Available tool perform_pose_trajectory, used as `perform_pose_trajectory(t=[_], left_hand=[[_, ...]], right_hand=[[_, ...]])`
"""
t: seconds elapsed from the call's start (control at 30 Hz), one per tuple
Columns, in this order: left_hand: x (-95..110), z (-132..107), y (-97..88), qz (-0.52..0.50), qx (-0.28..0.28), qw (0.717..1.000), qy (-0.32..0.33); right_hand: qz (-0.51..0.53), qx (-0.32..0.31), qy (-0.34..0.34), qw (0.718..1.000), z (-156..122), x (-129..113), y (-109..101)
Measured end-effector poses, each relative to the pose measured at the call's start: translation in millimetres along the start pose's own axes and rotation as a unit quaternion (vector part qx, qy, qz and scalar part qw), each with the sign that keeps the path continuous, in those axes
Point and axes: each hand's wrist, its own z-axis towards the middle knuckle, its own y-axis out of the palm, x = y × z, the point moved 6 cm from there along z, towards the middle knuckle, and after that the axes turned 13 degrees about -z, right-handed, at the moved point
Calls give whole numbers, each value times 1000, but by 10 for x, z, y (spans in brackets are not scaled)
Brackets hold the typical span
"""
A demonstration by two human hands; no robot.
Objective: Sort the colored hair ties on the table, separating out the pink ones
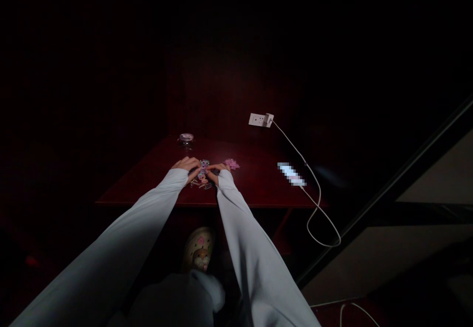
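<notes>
Both my arms in pale long sleeves reach forward over a dark red wooden table (258, 184). My left hand (187, 164) and my right hand (218, 168) meet over a small heap of coloured pieces (202, 175), pink, blue and orange, that look like small cut-out shapes or stickers. The fingers of both hands are curled and pinch at a piece between them; I cannot make out which piece. A second small pink cluster (232, 163) lies just right of my right hand.
A small round jar (186, 138) stands at the table's back. A lit phone (291, 174) lies to the right, its white cable (314, 204) running to a charger in a wall socket (260, 119). A patterned slipper (199, 250) shows below. The room is very dark.
</notes>
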Motion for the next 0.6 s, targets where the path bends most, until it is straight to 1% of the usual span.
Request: perform_pose_trajectory(t=[0.1, 0.23, 0.33, 0.47, 0.6], left_hand=[[-5, -5, 7, 0, -2, 1000, 1], [48, -7, -5, 11, 0, 1000, -3], [83, -3, -1, 14, -2, 1000, -2], [73, 0, 18, 14, -3, 1000, 2], [51, -3, 24, 19, 8, 1000, 14]], right_hand=[[-3, -22, -17, 1000, -4, -20, -17], [2, -6, -12, 1000, 6, -13, -46], [-2, -7, -8, 1000, 15, -1, -25], [-18, -23, -1, 1000, 11, 13, 7], [-23, -23, -3, 999, 5, 9, 18]])
